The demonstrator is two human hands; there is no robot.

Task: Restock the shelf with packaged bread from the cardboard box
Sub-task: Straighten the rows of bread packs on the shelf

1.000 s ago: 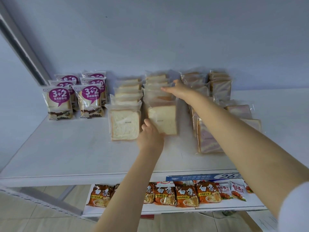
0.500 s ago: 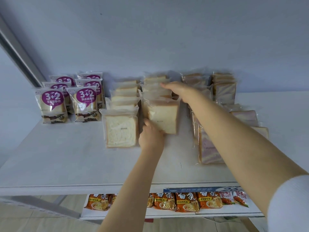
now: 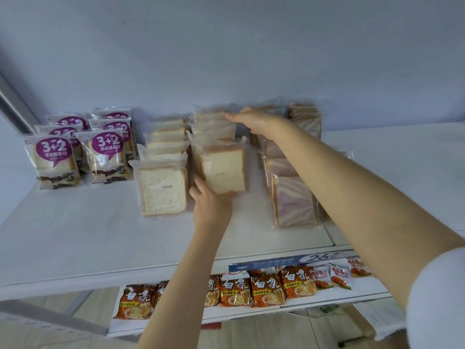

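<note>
A white shelf (image 3: pixel 75 238) holds rows of packaged bread. My left hand (image 3: pixel 210 205) grips the lower edge of the front white-bread pack (image 3: pixel 222 170) in the second toast row, holding it upright. My right hand (image 3: pixel 256 120) reaches over that row, fingers lying flat on the top of the rear packs (image 3: pixel 211 117). A second row of white toast (image 3: pixel 163 190) stands just to the left. Purple-swirl bread packs (image 3: pixel 294 200) stand to the right, partly hidden by my right arm. The cardboard box is out of view.
Purple-labelled "3+2" bread packs (image 3: pixel 56 159) stand at the shelf's left end. Below, a lower shelf carries orange noodle packets (image 3: pixel 266 288) and small red snack packets (image 3: pixel 339 275). A blue price strip (image 3: pixel 289 260) runs along the shelf edge. A grey wall backs the shelf.
The view has shifted slightly. My right hand has slid a little further back along the row's top, and my left hand has kept its hold on the front pack.
</note>
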